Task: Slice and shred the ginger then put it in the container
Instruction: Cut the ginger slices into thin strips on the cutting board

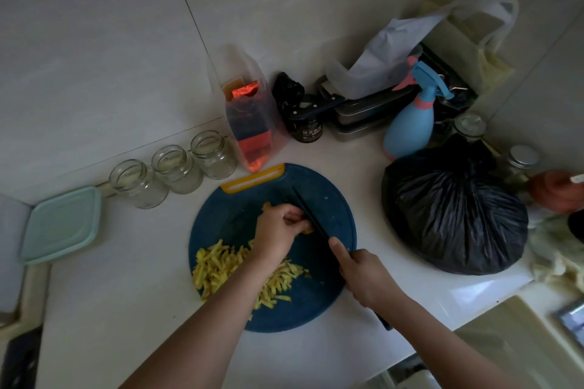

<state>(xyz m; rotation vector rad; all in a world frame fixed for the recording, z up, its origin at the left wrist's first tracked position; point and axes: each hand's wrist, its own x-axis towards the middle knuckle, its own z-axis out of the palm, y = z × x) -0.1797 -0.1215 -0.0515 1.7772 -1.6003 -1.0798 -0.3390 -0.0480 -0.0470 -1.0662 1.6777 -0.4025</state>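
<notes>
Two hands work on the round blue board (335,196). The left hand (279,227) has its fingers curled on a small piece of ginger (308,230) and presses it to the board. The right hand (363,275) is closed around the handle of the dark knife (311,218), with the blade just beside the left knuckles. A pile of shreds (218,265) lies nearer the person. I think the knuckles should guide the blade, fingertips tucked back, cuts thin and even. The pale green box (61,224), maybe the container, sits well apart on the surface (126,309), its lid on
</notes>
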